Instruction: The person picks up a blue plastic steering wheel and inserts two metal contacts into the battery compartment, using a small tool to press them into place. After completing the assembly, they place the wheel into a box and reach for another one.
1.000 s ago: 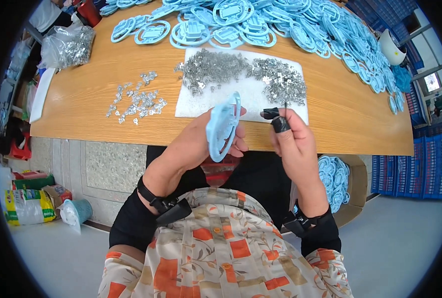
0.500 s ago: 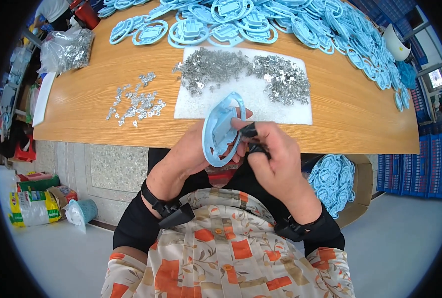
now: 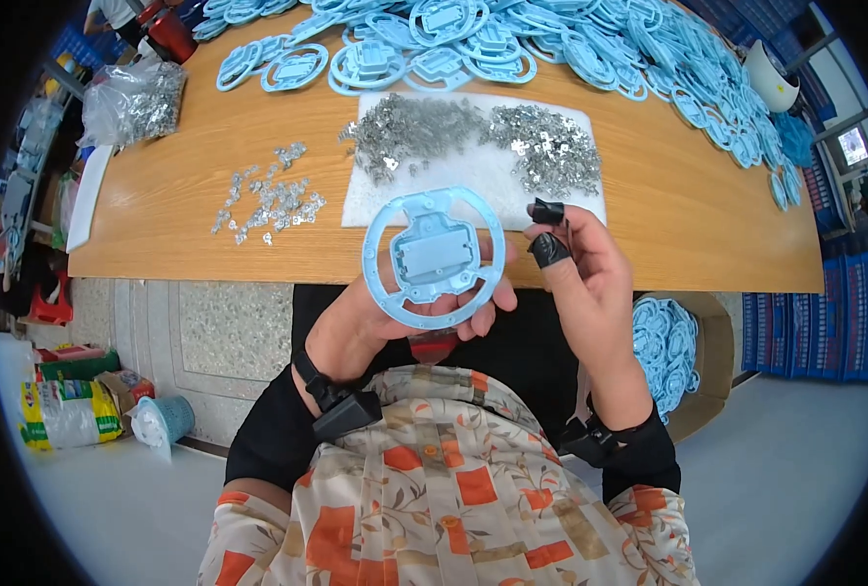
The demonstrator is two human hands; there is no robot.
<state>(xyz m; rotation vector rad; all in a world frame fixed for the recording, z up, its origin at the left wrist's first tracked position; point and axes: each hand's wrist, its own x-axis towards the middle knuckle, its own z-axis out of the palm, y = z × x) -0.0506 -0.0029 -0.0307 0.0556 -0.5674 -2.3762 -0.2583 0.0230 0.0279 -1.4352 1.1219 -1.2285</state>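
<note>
My left hand [image 3: 356,317] holds a light-blue plastic toy steering wheel [image 3: 437,252] from below, its ribbed side with a rectangular centre facing up. The fingers curl under its lower right rim. To the right of it, and apart from it, my right hand [image 3: 590,269] is raised, with black coverings on the tips of thumb and forefinger. A gap shows between those two fingertips, and I see nothing held there. Just beyond the hands, small silvery metal pieces [image 3: 419,132] lie in two heaps on a white foam sheet [image 3: 454,191].
Many more blue wheels [image 3: 600,59] are piled along the table's far side. Loose metal pieces [image 3: 278,200] lie at left, near a clear bag [image 3: 136,103] of them. A cardboard box [image 3: 709,352] of blue parts stands below the table edge at right.
The blue wheel has turned from edge-on to lying nearly face up in my left hand. My right hand has drawn away from it to the right, and its fingers have parted.
</note>
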